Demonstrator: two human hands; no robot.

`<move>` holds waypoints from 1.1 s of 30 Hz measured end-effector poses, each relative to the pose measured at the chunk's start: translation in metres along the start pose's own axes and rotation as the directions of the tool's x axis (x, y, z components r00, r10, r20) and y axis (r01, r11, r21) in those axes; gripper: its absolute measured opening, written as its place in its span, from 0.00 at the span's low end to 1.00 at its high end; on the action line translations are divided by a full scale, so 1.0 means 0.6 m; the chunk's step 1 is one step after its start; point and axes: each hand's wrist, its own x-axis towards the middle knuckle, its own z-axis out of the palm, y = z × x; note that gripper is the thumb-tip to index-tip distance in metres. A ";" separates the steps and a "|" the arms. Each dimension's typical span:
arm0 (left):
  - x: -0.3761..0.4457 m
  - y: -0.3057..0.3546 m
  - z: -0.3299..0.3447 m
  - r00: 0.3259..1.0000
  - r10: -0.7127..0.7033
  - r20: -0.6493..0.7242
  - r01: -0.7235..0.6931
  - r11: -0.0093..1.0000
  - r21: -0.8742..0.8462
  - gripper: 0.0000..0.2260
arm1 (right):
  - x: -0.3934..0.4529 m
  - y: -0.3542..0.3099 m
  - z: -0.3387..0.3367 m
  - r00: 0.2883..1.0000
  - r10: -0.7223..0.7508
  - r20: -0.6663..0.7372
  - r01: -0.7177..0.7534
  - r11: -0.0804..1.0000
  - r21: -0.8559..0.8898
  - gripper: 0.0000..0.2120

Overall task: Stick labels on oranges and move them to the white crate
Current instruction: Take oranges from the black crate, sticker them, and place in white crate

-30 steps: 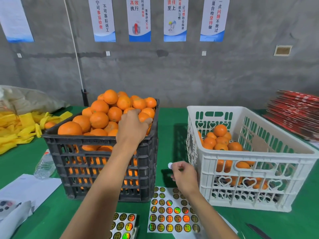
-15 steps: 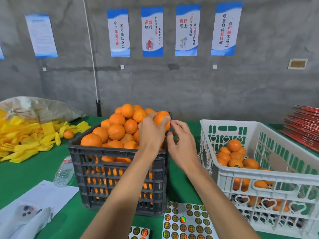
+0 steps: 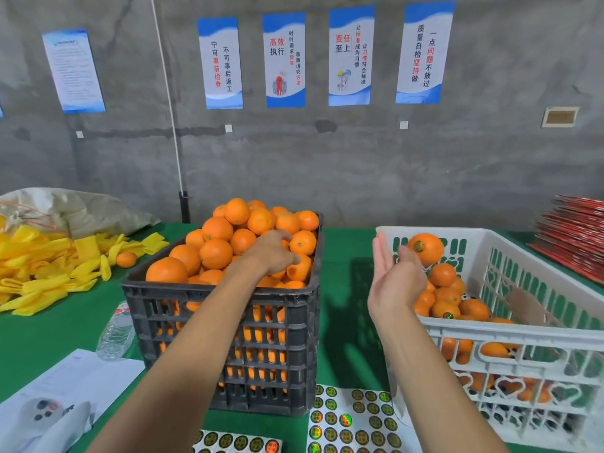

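My right hand [image 3: 392, 282] is released with the palm up at 2 o'clock, I think to let the labelled orange [image 3: 426, 249] fall into the white crate [image 3: 529, 335], while my left hand [image 3: 274, 253] curls on another orange [image 3: 299, 268] in the black crate [image 3: 222, 322] at 12 o'clock.

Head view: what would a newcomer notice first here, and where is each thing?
First, the black crate at centre, heaped with oranges, where the left hand reaches into the pile. Next, a labelled orange in the air just beyond the open right hand, above the white crate on the right. Sticker sheets lie in front.
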 end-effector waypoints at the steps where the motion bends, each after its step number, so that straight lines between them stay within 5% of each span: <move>1: 0.005 0.009 0.005 0.998 -0.016 0.058 0.012 0.998 0.065 0.31 | -0.002 -0.001 -0.001 1.000 -0.026 0.009 0.026 1.000 -0.004 0.22; 6: 0.008 0.041 0.018 0.951 -0.149 0.271 0.019 0.902 0.430 0.36 | -0.008 0.002 -0.029 0.992 -0.020 0.125 0.056 0.956 -0.287 0.20; 8: 0.000 0.037 0.013 0.947 -0.196 0.256 0.014 0.818 0.575 0.28 | -0.017 0.010 -0.054 0.976 0.022 0.215 0.098 0.843 -0.529 0.19; 11: -0.009 0.027 0.004 0.960 -0.209 0.188 0.022 0.724 0.690 0.08 | -0.034 0.030 -0.107 0.922 0.154 0.356 0.243 0.485 -0.840 0.18; 14: -0.015 0.014 -0.001 0.972 -0.187 0.142 0.056 0.772 0.634 0.17 | -0.044 0.045 -0.179 0.870 0.362 0.334 0.344 0.037 -0.938 0.20; 15: -0.022 0.013 -0.002 0.981 -0.159 0.108 0.067 0.809 0.583 0.15 | -0.047 0.045 -0.203 0.858 0.406 0.315 0.361 -0.039 -0.932 0.20; 16: -0.028 0.011 -0.002 0.991 -0.124 0.060 0.074 0.846 0.528 0.11 | -0.052 0.044 -0.228 0.841 0.439 0.316 0.383 -0.071 -0.921 0.21; 23: -0.068 0.026 0.024 0.960 0.041 -0.277 0.007 0.985 0.170 0.30 | -0.066 0.024 -0.333 0.645 0.680 0.349 0.584 -0.144 -0.799 0.16; 29: -0.095 0.024 0.043 0.936 0.063 -0.347 -0.052 0.998 0.043 0.18 | -0.064 -0.002 -0.376 0.557 0.775 0.299 0.551 -0.075 -0.831 0.22; 33: -0.099 0.020 0.043 0.941 0.049 -0.335 -0.044 0.999 0.022 0.26 | -0.065 -0.001 -0.389 0.567 0.750 0.340 0.552 -0.040 -0.833 0.20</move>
